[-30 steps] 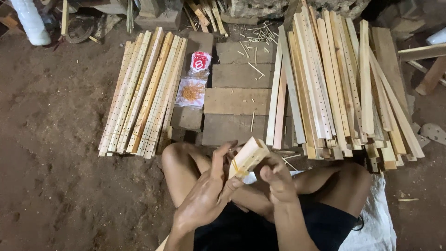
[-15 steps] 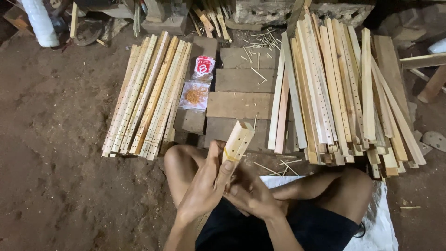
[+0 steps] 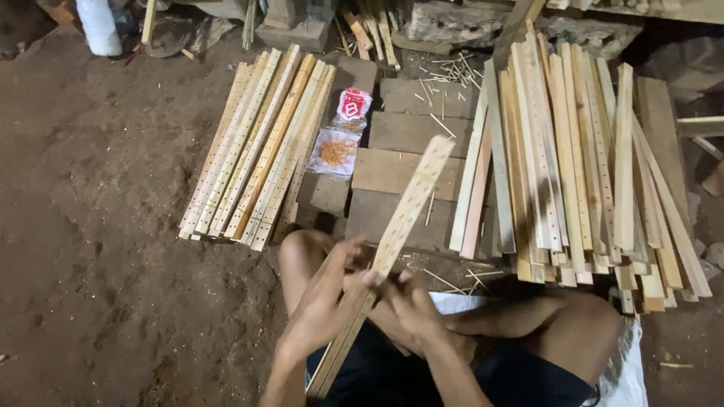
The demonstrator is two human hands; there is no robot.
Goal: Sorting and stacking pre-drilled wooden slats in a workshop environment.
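A long pale wooden slat (image 3: 407, 207) with a row of small holes slants from my lap up toward the planks ahead. My left hand (image 3: 326, 300) is closed around its lower part. My right hand (image 3: 416, 303) touches the slat's right edge just beside the left hand, fingers curled; whether it pinches something small I cannot tell. I sit cross-legged on the dirt floor, bare knees (image 3: 302, 252) on either side.
A neat stack of drilled slats (image 3: 256, 147) lies at left, a bigger loose pile of slats (image 3: 581, 166) at right. Dark planks (image 3: 400, 162) lie between them, with two small plastic packets (image 3: 343, 132) and scattered thin sticks (image 3: 441, 75). A white sack (image 3: 630, 369) lies under me.
The slat, seen end-on before, has swung out and now extends lengthwise away from me. Both hands have dropped lower and come together on it.
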